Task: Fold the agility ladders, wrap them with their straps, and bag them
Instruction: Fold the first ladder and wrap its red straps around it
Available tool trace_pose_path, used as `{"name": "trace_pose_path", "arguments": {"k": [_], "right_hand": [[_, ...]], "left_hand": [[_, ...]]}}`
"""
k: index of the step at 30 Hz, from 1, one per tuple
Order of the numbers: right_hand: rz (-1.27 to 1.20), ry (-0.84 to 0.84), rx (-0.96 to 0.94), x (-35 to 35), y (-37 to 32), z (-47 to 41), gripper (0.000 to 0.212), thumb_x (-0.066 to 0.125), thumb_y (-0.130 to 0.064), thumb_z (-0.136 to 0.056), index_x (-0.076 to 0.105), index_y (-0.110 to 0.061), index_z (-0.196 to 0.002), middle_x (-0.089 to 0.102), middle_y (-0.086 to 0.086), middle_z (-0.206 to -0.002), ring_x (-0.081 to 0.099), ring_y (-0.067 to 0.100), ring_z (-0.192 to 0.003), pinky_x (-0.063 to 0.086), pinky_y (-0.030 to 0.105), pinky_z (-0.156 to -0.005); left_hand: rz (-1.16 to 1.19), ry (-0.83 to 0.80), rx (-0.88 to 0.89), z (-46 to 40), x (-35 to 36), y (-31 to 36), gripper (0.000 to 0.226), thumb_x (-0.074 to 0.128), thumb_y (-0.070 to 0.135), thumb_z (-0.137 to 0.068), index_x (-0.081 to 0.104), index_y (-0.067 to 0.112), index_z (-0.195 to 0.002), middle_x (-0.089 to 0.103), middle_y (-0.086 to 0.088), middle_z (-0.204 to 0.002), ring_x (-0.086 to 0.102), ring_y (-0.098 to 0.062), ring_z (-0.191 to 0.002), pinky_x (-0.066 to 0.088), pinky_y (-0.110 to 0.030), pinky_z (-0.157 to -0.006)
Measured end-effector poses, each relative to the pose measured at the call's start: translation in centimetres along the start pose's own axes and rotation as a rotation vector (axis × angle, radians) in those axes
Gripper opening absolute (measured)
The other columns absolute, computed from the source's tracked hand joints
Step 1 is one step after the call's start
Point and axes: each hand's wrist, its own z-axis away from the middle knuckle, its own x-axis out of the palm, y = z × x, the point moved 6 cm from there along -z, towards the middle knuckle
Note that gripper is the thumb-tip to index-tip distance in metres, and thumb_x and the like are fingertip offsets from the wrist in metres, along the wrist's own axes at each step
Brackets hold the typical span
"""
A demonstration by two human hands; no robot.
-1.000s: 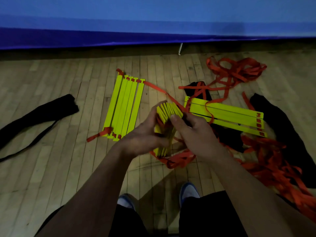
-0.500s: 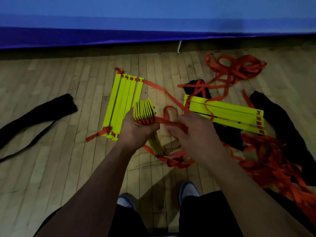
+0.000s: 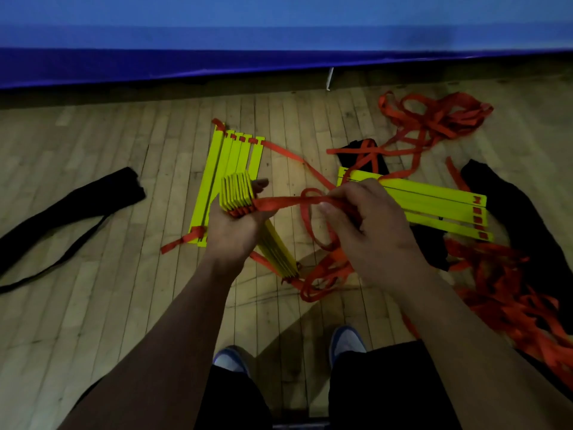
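Note:
My left hand [image 3: 235,231] grips a stacked bundle of yellow ladder rungs [image 3: 237,192], held upright with its lower end slanting down toward the floor. An orange strap [image 3: 279,203] runs taut from the bundle's top to my right hand [image 3: 369,225], which grips it in a fist, with a loop hanging below. A second folded set of yellow rungs [image 3: 231,162] lies flat on the floor behind my left hand. A third set of rungs [image 3: 434,206] lies to the right, tangled with orange straps [image 3: 434,119].
A black bag [image 3: 71,209] lies on the wooden floor at the left. Another black bag [image 3: 521,218] lies at the right under loose orange webbing [image 3: 511,299]. A blue padded wall [image 3: 279,41] borders the far side. My shoes [image 3: 345,339] stand below the hands.
The rung bundle moved left and upright in my left hand. My right hand took the orange strap and drew it out to the right, taut.

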Motion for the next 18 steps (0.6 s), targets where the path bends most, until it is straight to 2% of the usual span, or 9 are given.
{"name": "trace_pose_path", "arguments": {"k": [2,3,4,6,8,10,12,15,18], "right_hand": [[0.013,0.093,-0.023,-0.5,0.1,0.0,0.023,0.061,-0.035,-0.097,0.070,-0.017,-0.108,0.052,-0.002,-0.101,0.049,0.003,-0.093,0.034,-0.001,-0.079],[0.031,0.145,-0.052,-0.9,0.0,0.0,0.026,0.061,-0.037,-0.095,0.072,-0.017,-0.107,0.052,-0.005,-0.096,0.048,0.008,-0.095,0.034,0.003,-0.080],[0.041,0.173,-0.091,-1.2,-0.2,0.0,0.029,0.060,-0.041,-0.094,0.075,-0.017,-0.103,0.051,-0.010,-0.090,0.044,0.005,-0.094,0.034,0.009,-0.081],[0.055,0.149,-0.160,-1.0,-0.4,-0.1,0.034,0.060,-0.046,-0.089,0.077,-0.017,-0.095,0.052,-0.019,-0.080,0.040,-0.004,-0.084,0.035,0.022,-0.079],[0.085,0.098,-0.179,-0.5,-0.3,0.0,0.030,0.067,-0.044,-0.086,0.077,-0.016,-0.094,0.063,-0.010,-0.077,0.048,0.002,-0.080,0.042,0.030,-0.074],[0.103,0.051,-0.161,-0.1,-0.2,0.2,0.023,0.067,-0.036,-0.089,0.077,-0.016,-0.094,0.064,-0.007,-0.075,0.057,0.016,-0.076,0.047,0.032,-0.067],[0.106,-0.012,-0.130,0.1,-0.2,0.2,0.020,0.063,-0.033,-0.095,0.072,-0.016,-0.094,0.064,-0.006,-0.077,0.061,0.017,-0.076,0.046,0.030,-0.064],[-0.116,-0.215,0.032,1.2,0.2,0.5,0.018,0.057,-0.040,-0.095,0.058,-0.022,-0.093,0.068,-0.007,-0.085,0.064,0.008,-0.083,0.047,0.024,-0.070],[-0.488,-0.409,0.238,3.3,0.1,1.3,0.041,0.064,-0.056,-0.076,0.054,-0.029,-0.105,0.073,-0.007,-0.079,0.072,0.017,-0.077,0.057,0.036,-0.073]], "left_hand": [[-0.027,-0.037,0.057,0.1,0.2,1.3,0.024,0.075,0.029,-0.066,0.068,0.023,-0.088,0.072,-0.004,-0.097,0.069,-0.019,-0.095,0.055,-0.036,-0.078],[-0.043,-0.049,0.083,0.1,0.2,1.8,0.024,0.072,0.034,-0.063,0.068,0.023,-0.083,0.071,-0.001,-0.089,0.069,-0.018,-0.087,0.055,-0.034,-0.074],[-0.055,-0.057,0.101,0.1,0.2,2.3,0.021,0.071,0.034,-0.063,0.067,0.022,-0.079,0.069,0.003,-0.080,0.067,-0.015,-0.079,0.054,-0.030,-0.068],[-0.066,-0.074,0.115,0.1,0.3,2.6,0.012,0.072,0.020,-0.065,0.064,0.020,-0.074,0.064,0.010,-0.068,0.060,-0.008,-0.065,0.048,-0.022,-0.058],[-0.074,-0.086,0.101,0.2,0.5,2.3,0.019,0.072,0.001,-0.070,0.063,0.017,-0.074,0.063,0.011,-0.063,0.058,-0.003,-0.060,0.047,-0.018,-0.054],[-0.106,-0.094,0.070,0.2,0.5,1.9,0.026,0.071,-0.012,-0.074,0.063,0.012,-0.077,0.063,0.010,-0.065,0.057,-0.001,-0.060,0.049,-0.019,-0.055],[-0.137,-0.099,0.051,0.1,0.5,1.8,0.021,0.071,-0.013,-0.074,0.063,0.005,-0.083,0.060,0.002,-0.068,0.054,-0.003,-0.060,0.048,-0.021,-0.054],[-0.126,-0.122,0.047,0.4,0.7,1.9,0.023,0.074,-0.012,-0.072,0.062,-0.001,-0.087,0.059,-0.001,-0.070,0.054,-0.003,-0.060,0.047,-0.018,-0.054],[-0.061,-0.193,0.003,0.9,1.5,1.5,0.035,0.081,0.004,-0.054,0.060,0.006,-0.083,0.061,0.003,-0.067,0.056,-0.008,-0.063,0.048,-0.023,-0.057]]}}
